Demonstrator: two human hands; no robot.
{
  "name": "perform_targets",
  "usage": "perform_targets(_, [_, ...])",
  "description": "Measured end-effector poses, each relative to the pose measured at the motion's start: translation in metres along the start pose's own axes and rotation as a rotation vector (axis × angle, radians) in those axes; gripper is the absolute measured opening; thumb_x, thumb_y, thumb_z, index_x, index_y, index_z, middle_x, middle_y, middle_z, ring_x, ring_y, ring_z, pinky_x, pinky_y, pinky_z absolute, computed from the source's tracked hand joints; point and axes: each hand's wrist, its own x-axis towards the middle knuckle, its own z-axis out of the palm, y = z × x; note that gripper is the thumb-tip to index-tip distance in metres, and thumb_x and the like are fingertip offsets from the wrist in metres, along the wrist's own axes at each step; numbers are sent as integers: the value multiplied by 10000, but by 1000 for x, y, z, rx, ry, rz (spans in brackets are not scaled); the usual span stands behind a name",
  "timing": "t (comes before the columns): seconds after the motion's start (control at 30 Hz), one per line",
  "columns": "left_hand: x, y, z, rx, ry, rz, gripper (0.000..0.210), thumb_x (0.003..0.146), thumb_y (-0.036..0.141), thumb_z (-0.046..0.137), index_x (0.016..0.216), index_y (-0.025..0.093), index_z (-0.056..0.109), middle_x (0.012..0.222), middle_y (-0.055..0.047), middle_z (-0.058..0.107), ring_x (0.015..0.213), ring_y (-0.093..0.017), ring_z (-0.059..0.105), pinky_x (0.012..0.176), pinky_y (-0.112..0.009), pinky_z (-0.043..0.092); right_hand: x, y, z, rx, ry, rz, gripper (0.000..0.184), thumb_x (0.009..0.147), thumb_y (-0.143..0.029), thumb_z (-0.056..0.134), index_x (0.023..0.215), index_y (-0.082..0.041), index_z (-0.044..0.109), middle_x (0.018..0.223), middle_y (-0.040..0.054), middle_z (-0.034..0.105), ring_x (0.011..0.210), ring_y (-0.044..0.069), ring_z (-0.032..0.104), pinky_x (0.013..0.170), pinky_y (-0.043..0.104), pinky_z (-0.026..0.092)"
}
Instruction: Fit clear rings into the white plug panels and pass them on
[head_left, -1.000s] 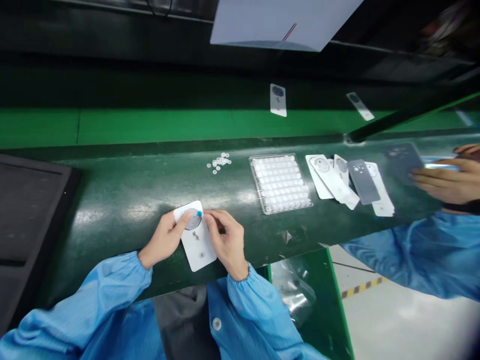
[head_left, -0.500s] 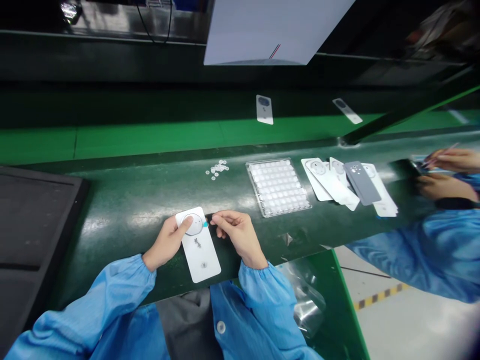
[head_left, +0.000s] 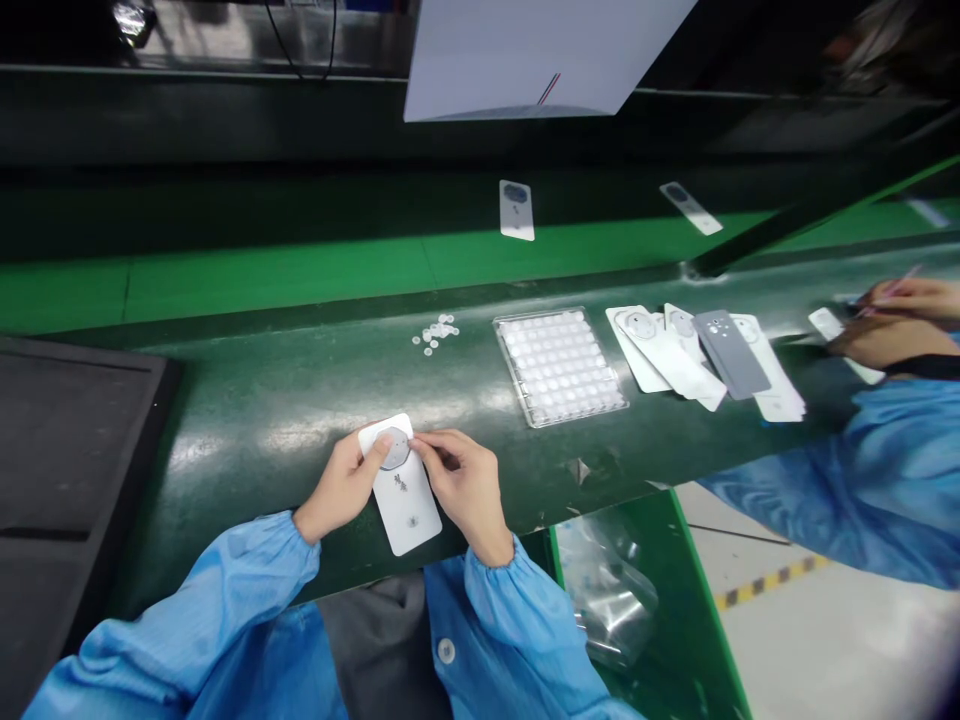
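My left hand (head_left: 346, 484) grips a white phone back cover (head_left: 407, 511) by its upper left edge, thumb laid across the grey round camera area (head_left: 394, 452). The cover is tilted slightly over the table and has dark characters and a small round mark below the camera area. My right hand (head_left: 459, 478) has its thumb and forefinger pinched together at the right edge of that camera area. Whatever sits between those fingertips is hidden. Beyond the hands lie several small translucent discs (head_left: 435, 332) in a loose cluster.
A clear plastic tray (head_left: 534, 420) with rows of white round pieces lies right of the discs. Farther right are overlapping white covers (head_left: 671, 358) and a dark grey cover (head_left: 731, 355). A co-worker's hands (head_left: 892, 335) work at the far right. A black tray (head_left: 75, 450) stands left.
My right hand has moved left, from just beside the cover to its camera edge. The cyan tab seen there before is now out of sight. The camera area looks greyer.
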Motion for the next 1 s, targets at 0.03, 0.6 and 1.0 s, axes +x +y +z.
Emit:
perform_targets(0.03, [0, 1, 0, 4, -8, 1, 484, 915, 569, 629, 1065, 114, 697, 911, -72, 745, 809, -204, 666, 717, -282, 527, 2, 1, 0, -4, -13, 2, 164, 928, -305, 672, 896, -192, 786, 862, 57, 763, 702, 169, 684, 630, 275, 526])
perform_targets(0.6, [1, 1, -1, -65, -31, -42, 498, 930, 547, 626, 1183, 123, 686, 1020, -115, 775, 861, -239, 723, 745, -319, 566, 0, 3, -50, 445, 30, 193, 355, 855, -534, 735, 836, -184, 680, 587, -22, 572, 439, 98, 455, 414, 237, 362])
perform_targets(1.0, [7, 9, -3, -89, 119, -112, 788, 730, 509, 856, 1377, 164, 568, 1060, -102, 775, 917, -250, 741, 830, -349, 580, -130, 185, -210, 13, 647, 696, 381, 953, -475, 638, 737, -165, 687, 689, 14, 683, 623, 134, 656, 634, 286, 576])
